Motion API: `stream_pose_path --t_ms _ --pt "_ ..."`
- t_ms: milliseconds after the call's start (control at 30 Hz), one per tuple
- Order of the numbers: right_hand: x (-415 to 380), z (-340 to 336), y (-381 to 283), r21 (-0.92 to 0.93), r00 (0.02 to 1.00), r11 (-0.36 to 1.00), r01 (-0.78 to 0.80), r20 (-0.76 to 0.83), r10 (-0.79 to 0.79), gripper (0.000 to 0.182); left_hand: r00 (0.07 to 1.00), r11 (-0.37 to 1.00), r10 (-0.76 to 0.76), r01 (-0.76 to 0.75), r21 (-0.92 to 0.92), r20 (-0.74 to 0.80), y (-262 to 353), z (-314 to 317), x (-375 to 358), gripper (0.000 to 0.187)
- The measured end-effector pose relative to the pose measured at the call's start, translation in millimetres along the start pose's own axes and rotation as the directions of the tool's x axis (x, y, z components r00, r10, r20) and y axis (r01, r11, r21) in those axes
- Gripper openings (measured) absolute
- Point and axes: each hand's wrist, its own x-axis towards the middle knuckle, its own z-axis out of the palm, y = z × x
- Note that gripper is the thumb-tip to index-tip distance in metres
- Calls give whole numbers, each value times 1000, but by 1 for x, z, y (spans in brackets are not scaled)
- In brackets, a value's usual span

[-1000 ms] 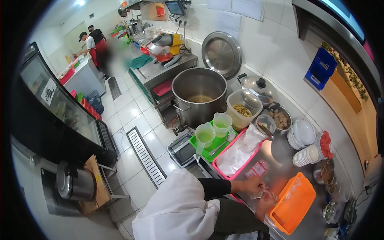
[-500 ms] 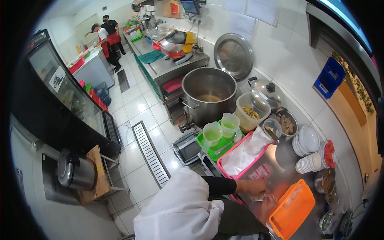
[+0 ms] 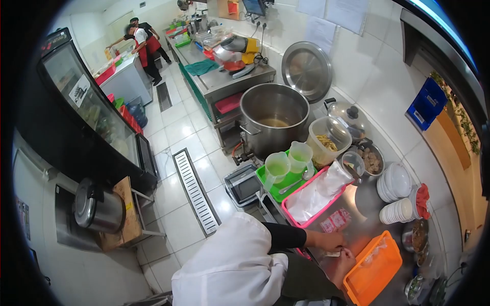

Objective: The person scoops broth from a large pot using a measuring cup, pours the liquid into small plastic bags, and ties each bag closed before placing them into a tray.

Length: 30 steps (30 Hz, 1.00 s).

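My left hand (image 3: pixel 332 239), at the end of a black sleeve, is closed over the steel counter. Close beside it, my right hand (image 3: pixel 346 261) has its fingers curled together in a pinch. Between the two sits a small whitish piece, perhaps thin plastic (image 3: pixel 333 253), too small to make out well. A pink-and-white printed packet (image 3: pixel 335 220) lies just beyond my left hand. Against the right side of my hands stands an orange tray (image 3: pixel 375 273) with some clear plastic inside. A pink tray (image 3: pixel 306 223) holding white plastic bags (image 3: pixel 314 196) is on the other side.
A green tray (image 3: pixel 286 193) bears two pitchers (image 3: pixel 277 167) and a ladle. Further along are a large steel pot (image 3: pixel 274 109), a tub of yellowish food (image 3: pixel 326 143), stacked bowls (image 3: pixel 393 181) and cups (image 3: pixel 395 210). Two people (image 3: pixel 145 46) stand at the far back.
My hands have drawn into a tighter pinch, and the right fingers have curled in. The view has shifted slightly. At the back, the two people have changed position and now overlap.
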Motion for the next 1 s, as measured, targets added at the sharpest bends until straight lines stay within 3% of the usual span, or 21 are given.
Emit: stream_pose_path --t_ms 100,200,300,400,500,700,800,900,1000 --pt "8 -4 15 207 989 971 -120 108 99 6 997 996 59 -63 -67 -59 16 -11 1 15" --pt "4 1 -1 112 992 988 -106 74 98 6 1000 1000 0 -1 -30 -30 16 -18 0 14" --pt "-5 9 -16 -80 973 970 228 -15 -230 8 997 996 -49 45 77 53 22 -29 5 14" --pt "-7 4 -7 -174 968 955 239 -39 -250 15 992 994 -110 109 30 61 29 -31 9 13" --pt "-13 5 -14 -348 909 849 397 19 -417 18 992 988 -120 116 99 30 26 -25 13 14" --pt "-23 26 -31 -393 823 775 495 -75 -564 12 989 986 -113 100 134 96 22 -21 17 14" --pt "-19 25 -11 -418 836 792 445 -124 -535 10 995 982 -87 76 172 57 28 -17 17 14" --pt "-27 24 -37 -617 816 649 445 -20 -578 10 992 982 -94 80 172 78 38 -25 17 15" --pt "-23 23 -2 -522 845 748 410 -93 -527 13 994 924 -58 18 381 94 56 -40 13 19"
